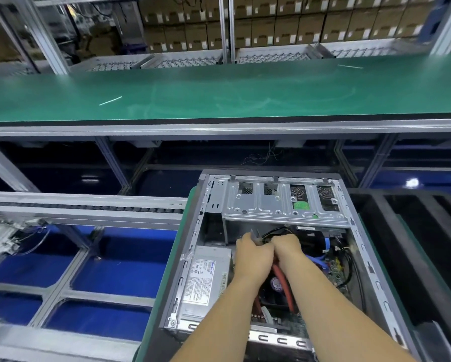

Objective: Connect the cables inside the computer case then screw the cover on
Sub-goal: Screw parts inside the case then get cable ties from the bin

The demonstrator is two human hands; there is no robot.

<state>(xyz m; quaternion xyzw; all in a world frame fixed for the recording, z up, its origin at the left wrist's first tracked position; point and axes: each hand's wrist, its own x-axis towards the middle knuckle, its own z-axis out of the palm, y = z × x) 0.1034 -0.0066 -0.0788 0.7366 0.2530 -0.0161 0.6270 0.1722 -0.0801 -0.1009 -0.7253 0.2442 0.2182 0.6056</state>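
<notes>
Both hands reach into the open computer case [354, 257]. The left hand [253, 257] grips a red-handled tool [281, 278]. The right hand [287, 246] has its fingers curled round black cables [274, 233].

The open grey computer case [360, 246] was bare sheet metal with a dull, brushed look, and its stamped drive cage [261, 202] was the same pale matt steel. The silver power supply box [206, 283] had a smoother metal skin bearing a white paper label [200, 279], while the red cable [284, 280] and blue cable [326, 245] inside looked like slightly glossy plastic. Behind, the long green tabletop [219, 92] was a smooth, faintly shiny mat on aluminium framing, and brown cardboard boxes [297, 22] looked matt.
</notes>
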